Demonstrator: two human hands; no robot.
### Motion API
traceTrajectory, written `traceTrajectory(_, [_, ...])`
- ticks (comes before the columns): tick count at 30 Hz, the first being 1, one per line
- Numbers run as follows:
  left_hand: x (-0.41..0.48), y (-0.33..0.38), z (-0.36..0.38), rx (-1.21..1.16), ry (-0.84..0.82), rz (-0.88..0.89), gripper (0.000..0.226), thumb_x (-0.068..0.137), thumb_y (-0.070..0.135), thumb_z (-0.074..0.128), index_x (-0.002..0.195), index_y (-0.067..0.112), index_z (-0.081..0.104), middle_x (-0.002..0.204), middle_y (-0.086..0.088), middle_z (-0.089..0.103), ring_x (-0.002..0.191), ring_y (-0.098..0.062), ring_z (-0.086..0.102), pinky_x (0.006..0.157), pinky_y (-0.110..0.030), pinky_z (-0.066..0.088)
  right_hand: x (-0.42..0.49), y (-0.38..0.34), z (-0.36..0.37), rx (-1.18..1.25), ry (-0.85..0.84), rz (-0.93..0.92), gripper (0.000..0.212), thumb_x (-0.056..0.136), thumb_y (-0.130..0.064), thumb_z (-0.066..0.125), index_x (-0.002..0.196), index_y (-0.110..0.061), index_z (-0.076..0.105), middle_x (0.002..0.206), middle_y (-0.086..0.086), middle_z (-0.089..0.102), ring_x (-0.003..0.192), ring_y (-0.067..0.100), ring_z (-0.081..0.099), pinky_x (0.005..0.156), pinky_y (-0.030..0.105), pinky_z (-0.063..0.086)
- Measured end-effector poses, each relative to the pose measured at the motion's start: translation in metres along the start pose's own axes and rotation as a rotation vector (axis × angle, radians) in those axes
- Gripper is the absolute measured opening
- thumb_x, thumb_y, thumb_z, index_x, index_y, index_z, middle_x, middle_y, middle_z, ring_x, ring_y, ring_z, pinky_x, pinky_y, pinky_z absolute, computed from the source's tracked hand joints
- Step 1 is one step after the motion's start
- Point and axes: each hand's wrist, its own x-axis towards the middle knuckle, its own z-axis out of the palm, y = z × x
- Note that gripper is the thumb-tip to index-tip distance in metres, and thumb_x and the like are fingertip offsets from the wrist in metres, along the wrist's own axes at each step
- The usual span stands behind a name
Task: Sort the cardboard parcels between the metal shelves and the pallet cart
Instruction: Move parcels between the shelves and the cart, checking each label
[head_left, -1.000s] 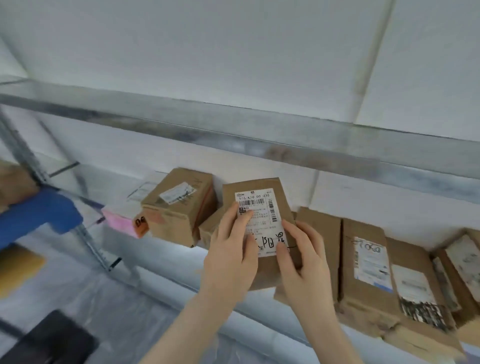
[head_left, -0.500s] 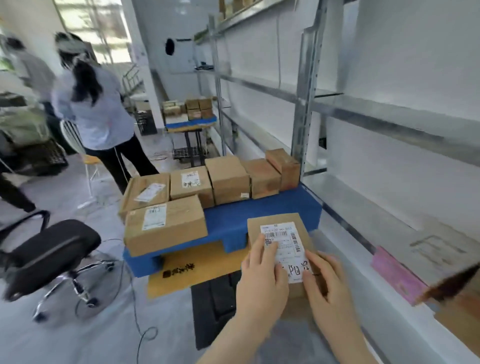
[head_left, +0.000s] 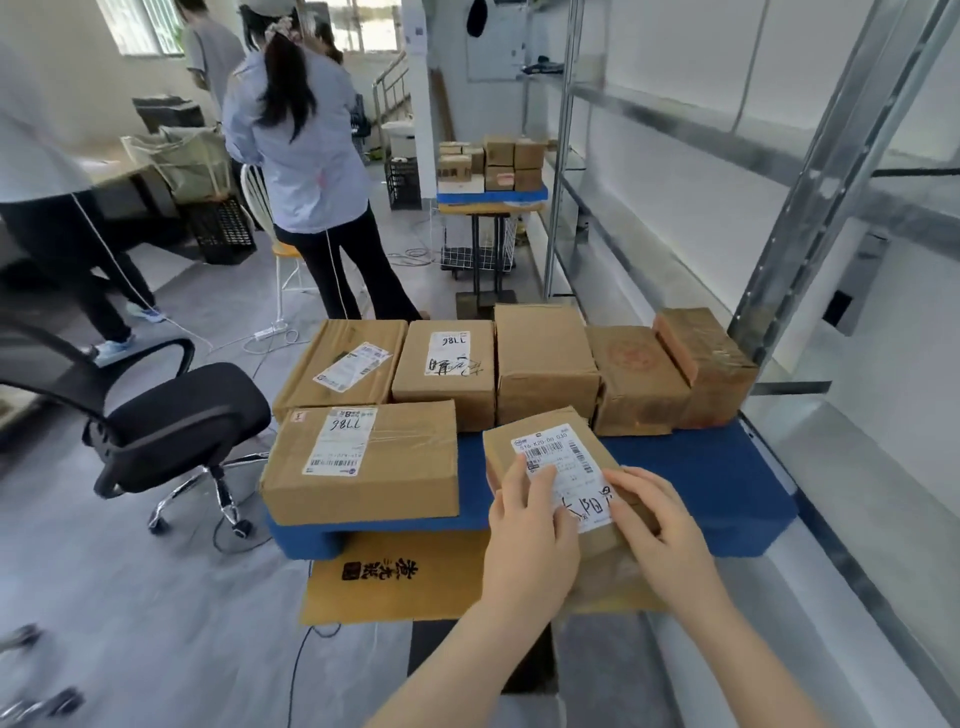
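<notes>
Left hand (head_left: 530, 535) and right hand (head_left: 660, 525) both clasp one small labelled parcel (head_left: 501, 447), fingers curled over its top face, at the front edge of the blue pallet (head_left: 701, 478). I cannot tell whether it is resting there yet.

Risk: the free gap is tight. The large parcel (head_left: 363, 462) lies at nine o'clock and the back row (head_left: 545, 358) at twelve. A skewed set-down could shove either one, or leave this parcel overhanging and tipping to the floor.

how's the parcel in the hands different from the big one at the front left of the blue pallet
The held parcel is smaller than the front parcel. The held parcel is gripped by the left hand and right hand; the front parcel lies flat on the pallet, untouched. Both are brown cardboard with a white label.
</notes>
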Motion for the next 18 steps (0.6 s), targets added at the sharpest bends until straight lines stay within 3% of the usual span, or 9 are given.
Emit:
traceTrajectory(6, [0.055,-0.016,0.044,0.023,0.075,-0.171,0.045,0.093,0.035,0.038,0.135,0.039,0.025,0.151,0.017,0.003,0.135,-0.025,0.018,0.101,-0.034,0.040,0.088,0.059,0.006,0.009,-0.254,-0.005,0.027,0.091,-0.031,0.053,0.115,-0.041,0.058,0.126,-0.028,0.044,0.118,-0.011,0.038,0.089,0.013,0.034])
traceTrajectory(9, [0.056,-0.022,0.060,0.073,0.070,-0.214,0.048,0.094,0.033,0.036,0.139,0.038,0.019,0.153,0.014,-0.006,0.138,-0.026,0.008,0.108,-0.038,0.032,0.111,0.077,0.014,-0.009,-0.384,-0.004,0.030,0.090,-0.030,0.054,0.114,-0.048,0.056,0.125,-0.032,0.044,0.118,-0.013,0.038,0.088,0.012,0.034])
traceTrajectory(14, [0.058,-0.017,0.057,0.137,0.037,-0.250,0.050,0.094,0.039,0.035,0.140,0.041,0.015,0.154,0.014,-0.006,0.139,-0.024,0.002,0.108,-0.038,0.029,0.135,0.086,0.012,-0.012,-0.466,-0.023,0.030,0.089,-0.035,0.054,0.114,-0.052,0.055,0.126,-0.035,0.044,0.119,-0.012,0.039,0.089,0.015,0.036])
traceTrajectory(18, [0.086,-0.023,0.019,0.492,0.187,-0.076,0.053,0.089,0.039,0.036,0.139,0.036,0.017,0.155,-0.001,0.009,0.141,-0.027,0.000,0.113,-0.045,0.016,0.142,0.086,0.010,-0.019,-0.503,-0.013,0.030,0.089,-0.037,0.054,0.114,-0.054,0.054,0.128,-0.032,0.044,0.118,-0.011,0.040,0.088,0.016,0.038])
